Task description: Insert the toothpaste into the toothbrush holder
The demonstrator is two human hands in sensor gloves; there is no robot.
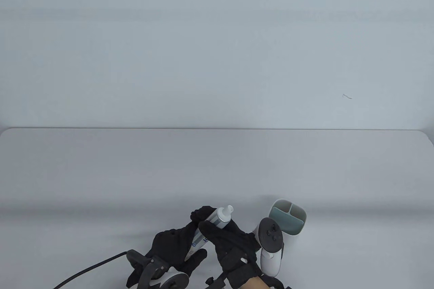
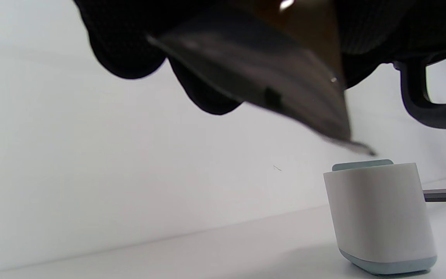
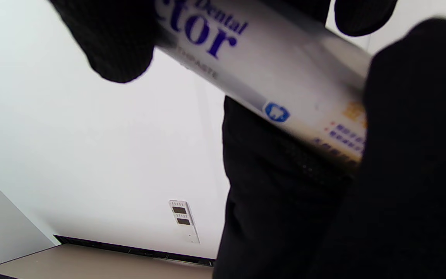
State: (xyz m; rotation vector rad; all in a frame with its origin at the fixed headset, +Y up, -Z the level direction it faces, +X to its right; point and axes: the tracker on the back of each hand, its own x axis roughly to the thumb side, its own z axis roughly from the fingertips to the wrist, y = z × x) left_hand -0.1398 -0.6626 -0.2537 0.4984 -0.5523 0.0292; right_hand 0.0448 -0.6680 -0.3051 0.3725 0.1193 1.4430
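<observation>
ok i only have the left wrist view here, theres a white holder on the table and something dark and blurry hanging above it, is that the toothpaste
Observer: Yes. The table view shows the toothpaste tube off the table with both hands on it, cap end pointing away from the person.
Operator: which hand has it
Observer: The left hand holds the lower part and the right hand wraps the upper part, just below the cap.
Operator: is the holder open on top, cant see in from here
Observer: It is. From above, the toothbrush holder has open compartments with a divider, and nothing shows in them. It stands to the right of the hands.
</observation>
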